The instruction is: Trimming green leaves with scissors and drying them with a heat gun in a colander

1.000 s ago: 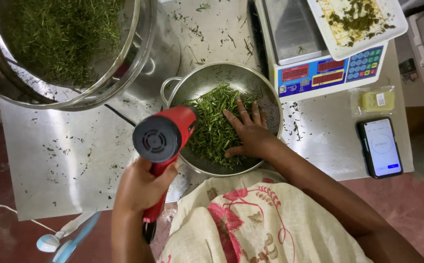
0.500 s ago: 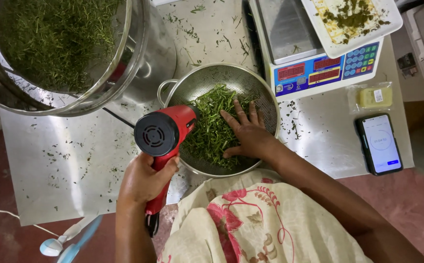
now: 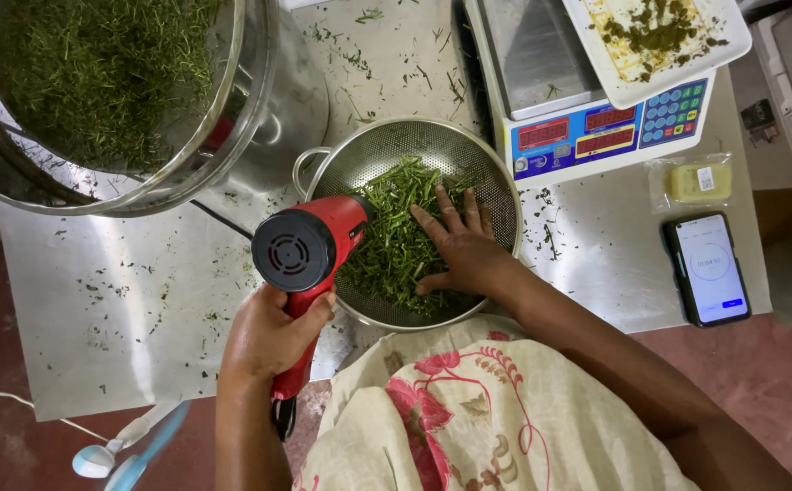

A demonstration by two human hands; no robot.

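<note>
Pressing down flat, the right hand is lying on the greens with its fingers spread apart, not gripping anything, just resting on top of the pile. The greens are sitting inside a metal colander, heaped mostly toward the middle and left of it. The left hand is wrapping its fingers tight around the red handle of a heat gun, so those are clamped shut on it. The gun's round black vent is facing up at the camera and its nozzle end is poking over the colander rim, right beside the greens and close to the right hand.

Moving outward, the colander is standing on a steel bench that's dusted all over with little green bits. Up left there's a big steel pot with a glass bowl of finer chopped greens tilting on top of it. Up right a scale is sitting just beside the colander, with a white tray of yellowish-green leftovers resting on its corner. Right of that, a small yellow packet, and below it a phone lying face up with the screen lit. A floral apron is filling the bottom middle, and a pale blue tool is sticking out under the bench edge at bottom left.
</note>
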